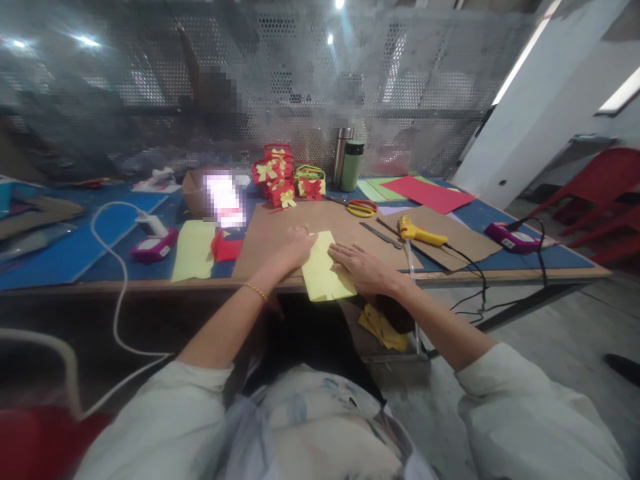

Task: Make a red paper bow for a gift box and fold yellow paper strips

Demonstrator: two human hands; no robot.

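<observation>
A yellow paper sheet (326, 272) lies at the front edge of the brown cardboard, its near end jutting over the table edge. My left hand (296, 248) touches the sheet's upper left side; its fingers are partly hidden and I cannot tell how they are held. On the right side of the sheet, my right hand (357, 265) lies flat with its fingers stretched out. The cardboard (270, 233) is under both hands. Beyond it stand red boxes (275, 175) with yellow bows and a green-yellow box (310, 181) with a red bow.
Scissors (361, 208), a dark blade (380, 235) and a yellow glue gun (423, 233) lie to the right. Purple power strips (154, 247) sit at both sides. A green bottle (353, 165) stands behind. Yellow paper (194, 251) and red paper (227, 248) are at left.
</observation>
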